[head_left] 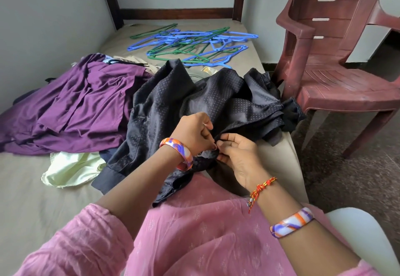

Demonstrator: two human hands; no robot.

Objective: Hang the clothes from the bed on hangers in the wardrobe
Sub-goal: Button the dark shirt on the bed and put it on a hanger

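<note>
Both hands are working right at the lap: the left hand [194, 131] and right hand [236, 156] are each pinching a fold of the dark dotted shirt [173, 102], probably doing a button before hanging it. It's lying crumpled on the bed [32, 200], spilling over the right edge by the red chair [337, 59]. The purple garment [82, 107] is sitting further left, and the hangers [190, 44] are piling up at the far end, easy to reach.
</note>
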